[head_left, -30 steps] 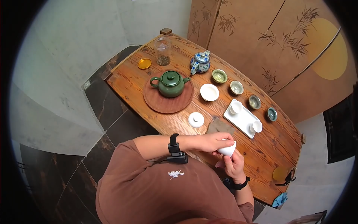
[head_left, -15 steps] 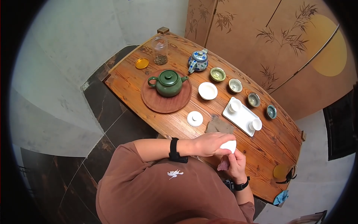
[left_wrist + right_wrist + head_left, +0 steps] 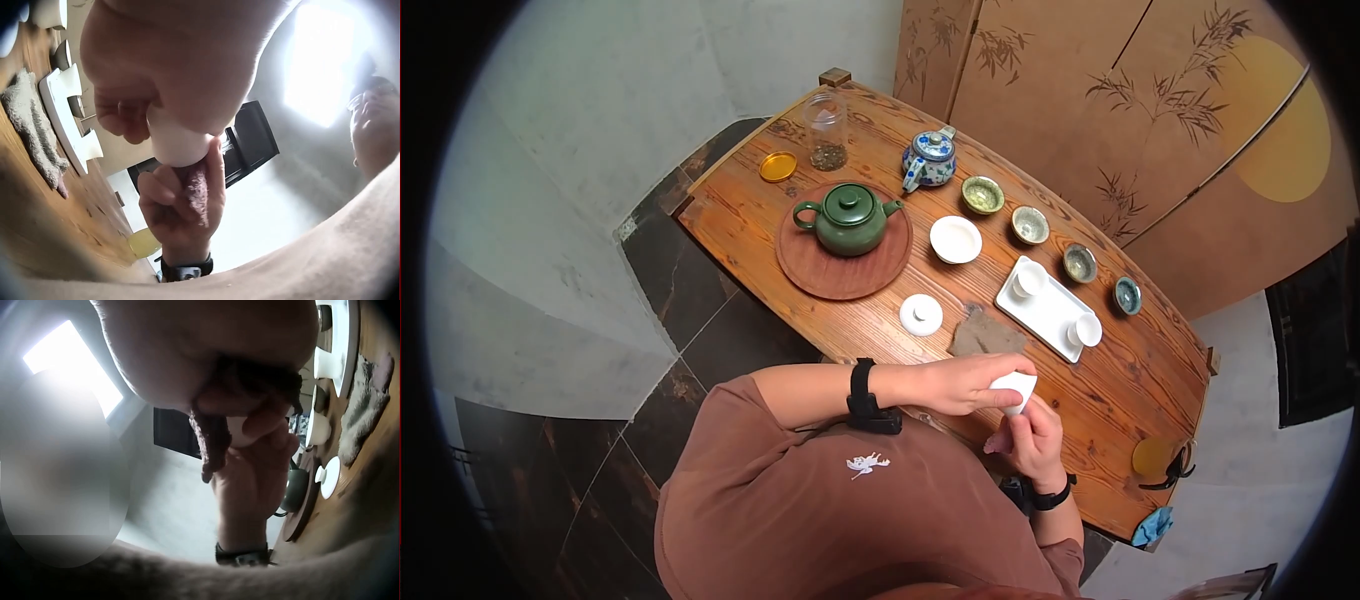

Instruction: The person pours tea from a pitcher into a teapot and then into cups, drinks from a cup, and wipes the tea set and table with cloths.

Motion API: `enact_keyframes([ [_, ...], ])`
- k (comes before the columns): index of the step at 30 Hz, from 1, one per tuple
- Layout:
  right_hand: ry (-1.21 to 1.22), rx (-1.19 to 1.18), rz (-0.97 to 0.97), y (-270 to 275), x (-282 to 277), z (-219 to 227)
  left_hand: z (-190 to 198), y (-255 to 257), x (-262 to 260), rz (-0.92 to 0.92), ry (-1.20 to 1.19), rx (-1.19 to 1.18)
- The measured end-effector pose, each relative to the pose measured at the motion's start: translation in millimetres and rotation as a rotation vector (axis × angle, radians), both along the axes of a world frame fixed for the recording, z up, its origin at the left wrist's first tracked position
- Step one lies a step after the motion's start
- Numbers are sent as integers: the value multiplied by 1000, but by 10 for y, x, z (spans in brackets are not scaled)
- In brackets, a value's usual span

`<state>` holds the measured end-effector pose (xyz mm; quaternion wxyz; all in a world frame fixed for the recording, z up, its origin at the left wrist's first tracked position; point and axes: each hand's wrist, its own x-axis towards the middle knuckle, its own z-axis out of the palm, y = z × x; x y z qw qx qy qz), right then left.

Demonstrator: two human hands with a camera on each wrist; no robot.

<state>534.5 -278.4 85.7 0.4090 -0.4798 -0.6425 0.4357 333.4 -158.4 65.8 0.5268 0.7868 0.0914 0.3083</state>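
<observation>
In the head view, my left hand (image 3: 960, 386) grips a small white cup (image 3: 1014, 388) by its sides, above the near edge of the table. My right hand (image 3: 1040, 446) is just below the cup and holds a purplish cloth (image 3: 998, 440) up against it. From the left wrist, the cup's rounded white body (image 3: 178, 140) shows between both hands, with the cloth (image 3: 197, 197) hanging from the right fingers. Much of the cup is hidden by the fingers in the right wrist view. A grey-brown towel (image 3: 988, 334) lies on the table just beyond the hands.
A green teapot (image 3: 852, 225) stands on a round wooden tray (image 3: 840, 290), with a white lid (image 3: 921, 316) nearby. Past the towel are a white bowl (image 3: 956, 241) and a white tray (image 3: 1045, 312) bearing two cups. Several small bowls, a blue-and-white teapot (image 3: 930, 162) and a clear jar (image 3: 827, 135) stand farther back.
The white cup has turned in my hands, and the left hand has shifted round it. My right hand stays close below with the cloth. Things on the table have not moved.
</observation>
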Motion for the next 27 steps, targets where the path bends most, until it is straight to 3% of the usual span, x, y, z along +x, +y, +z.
enact_keyframes([
  [1,-93,59,33,10,-15,28,18,-3,-5,-48,16,-130],
  [2,-61,-39,10,-20,-75,156,45,-7,-17,-96,31,-260],
  [6,-210,252,88,73,-44,106,254,30,-72,-244,251,-692],
  [8,-227,328,126,110,-38,69,259,20,-85,-211,228,-684],
  [9,-170,216,95,97,-37,68,257,13,-86,-196,217,-680],
  [12,93,-134,16,27,-56,94,-28,-41,10,22,16,-202],
  [14,390,-383,-20,-19,-107,172,-12,-56,4,119,40,-47],
  [17,723,-367,65,17,-92,147,142,-83,-68,198,104,236],
  [27,783,-549,-145,-15,4,314,305,-73,-98,320,62,765],
])
